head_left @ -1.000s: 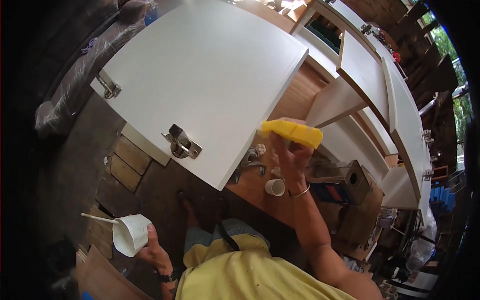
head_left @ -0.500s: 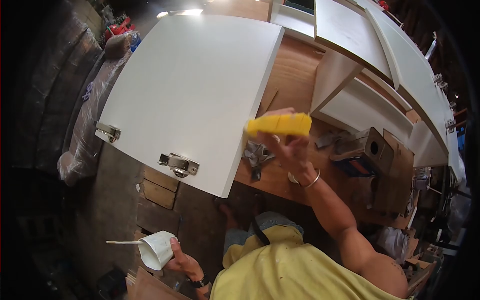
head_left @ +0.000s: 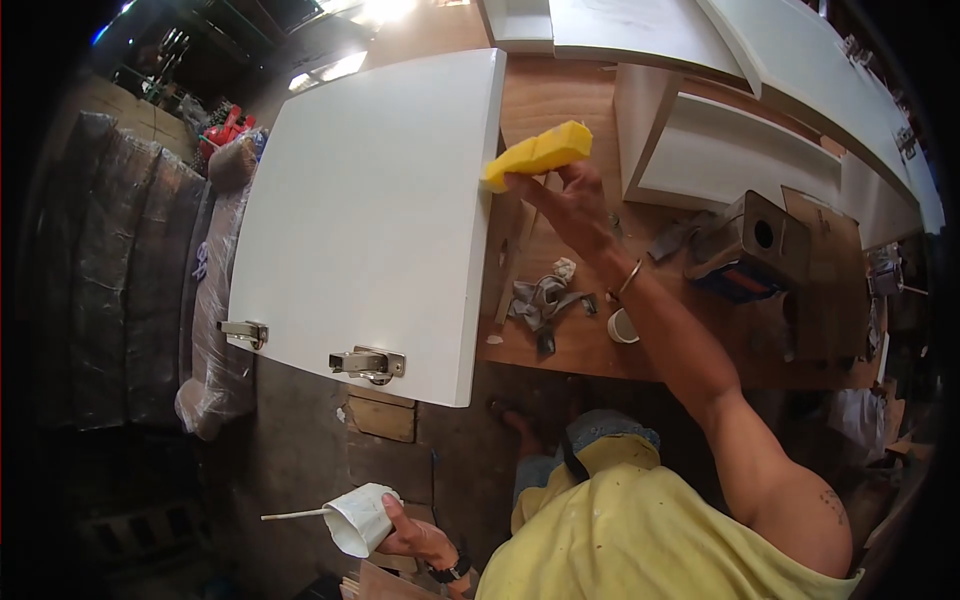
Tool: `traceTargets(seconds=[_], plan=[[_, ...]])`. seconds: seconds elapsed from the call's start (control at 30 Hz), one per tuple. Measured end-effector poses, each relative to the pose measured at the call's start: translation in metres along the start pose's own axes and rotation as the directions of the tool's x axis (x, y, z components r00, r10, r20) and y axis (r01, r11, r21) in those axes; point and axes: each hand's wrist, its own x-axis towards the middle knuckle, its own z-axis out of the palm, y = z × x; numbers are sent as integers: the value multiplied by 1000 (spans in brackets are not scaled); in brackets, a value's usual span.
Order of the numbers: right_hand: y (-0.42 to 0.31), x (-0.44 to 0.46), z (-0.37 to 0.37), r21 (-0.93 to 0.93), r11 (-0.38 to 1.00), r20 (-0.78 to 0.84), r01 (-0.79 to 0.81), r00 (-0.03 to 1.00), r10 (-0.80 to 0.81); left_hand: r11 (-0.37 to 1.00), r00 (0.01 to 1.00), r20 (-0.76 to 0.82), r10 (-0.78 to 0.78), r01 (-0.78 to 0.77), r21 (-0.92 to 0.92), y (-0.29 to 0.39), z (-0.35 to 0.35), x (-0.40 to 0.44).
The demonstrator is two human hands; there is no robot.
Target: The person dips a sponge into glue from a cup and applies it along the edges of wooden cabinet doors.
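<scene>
My right hand (head_left: 570,212) grips a yellow sponge (head_left: 545,150), a thick, oblong block. The sponge's left end meets the right edge of a white door panel (head_left: 370,220), which lies flat with two metal hinges (head_left: 370,363) along its near side. Low on the left, my left hand (head_left: 415,538) is wrapped around a white cup (head_left: 360,522), tilted with its mouth to the left. A thin pale stick (head_left: 293,516) pokes out of the cup. What the cup holds inside is hidden.
To the right is a wooden surface (head_left: 560,100) with crumpled scraps (head_left: 543,305), a round white lid (head_left: 623,325) and a metal can (head_left: 750,240). White cabinet parts (head_left: 740,150) stand behind. Plastic-wrapped cushions (head_left: 220,290) line the left side.
My right hand has slid the sponge farther away along the panel's right edge. My left hand still holds the cup and stick. The camera view has shifted.
</scene>
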Motion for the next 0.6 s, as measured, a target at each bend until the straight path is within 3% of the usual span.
traceTargets(seconds=[0.2, 0.33, 0.37, 0.4, 0.47, 0.53, 0.6], plan=[[-13, -17, 5, 96, 995, 102, 33, 994, -43, 1000, 1000, -6, 3, -3, 23, 8, -2, 0], [-32, -64, 12, 35, 927, 229, 372, 900, -370, 1000, 1000, -27, -8, 8, 20, 8, -1, -1], [-53, -78, 9, 113, 951, 354, 287, 883, -308, 1000, 1000, -27, -6, 6, 16, 7, -1, -1], [-48, -95, 10, 162, 933, 410, 320, 839, -359, 1000, 1000, -8, 4, -4, 12, 5, -2, 1], [-57, -115, 5, 243, 956, 531, 162, 803, -271, 1000, 999, 26, 22, -22, 3, 0, -5, 1], [-62, -116, -6, 119, 981, 584, 155, 788, -196, 1000, 999, 42, 4, -5, 19, 4, -5, 0], [-71, -103, -14, -74, 936, 616, 345, 754, -230, 1000, 999, 48, 6, -7, 12, 8, -2, 0]])
